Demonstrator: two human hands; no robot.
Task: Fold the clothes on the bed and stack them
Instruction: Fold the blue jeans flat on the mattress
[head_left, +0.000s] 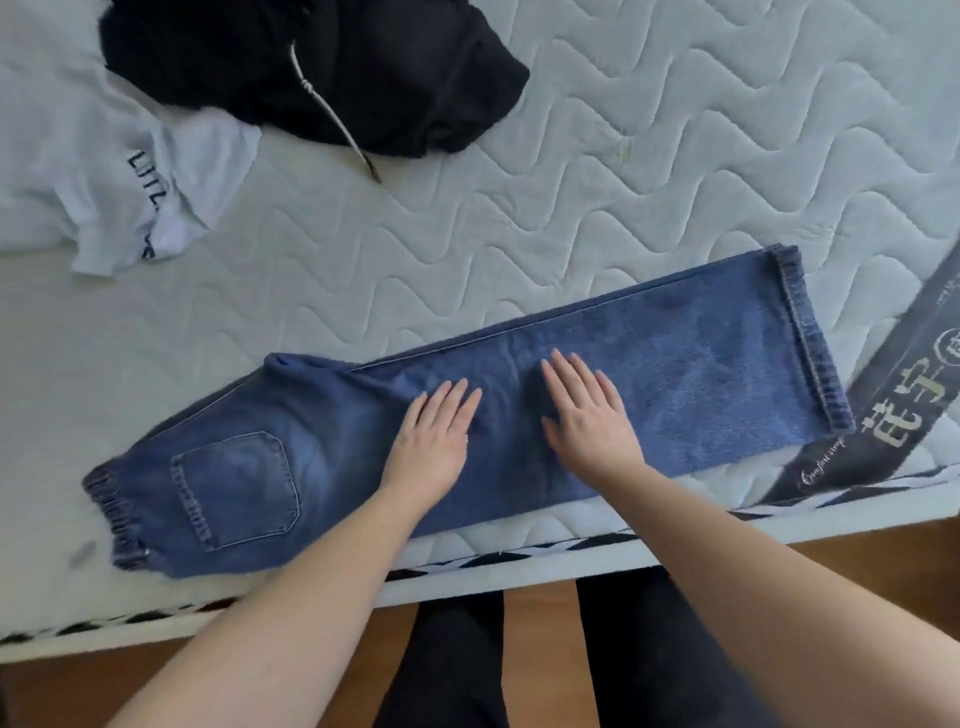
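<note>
1. While you stand at the near edge of the mattress (571, 171), the blue jeans (701, 374) lie flat along that edge, folded lengthwise so one leg covers the other.
2. Your left hand (434, 434) lies palm down on the thigh part, fingers straight and close together, gripping nothing.
3. Your right hand (584, 415) lies flat just beside it on the leg, fingers straight and slightly spread, also gripping nothing.
4. You can see the elastic waistband (117, 514) bunched at the left end, with a stitched back pocket (239, 488) facing up near it.
5. You have the hemmed cuffs (810, 338) at the right end, close to a dark printed band (904, 395) on the mattress.
6. Your denim looks mid-blue, faded paler around the pocket.
7. Farther back, a crumpled black garment (322, 67) with a pale drawstring (332, 114) sits well apart from the jeans, touching a rumpled white shirt (104, 171) with dark lettering.
</note>
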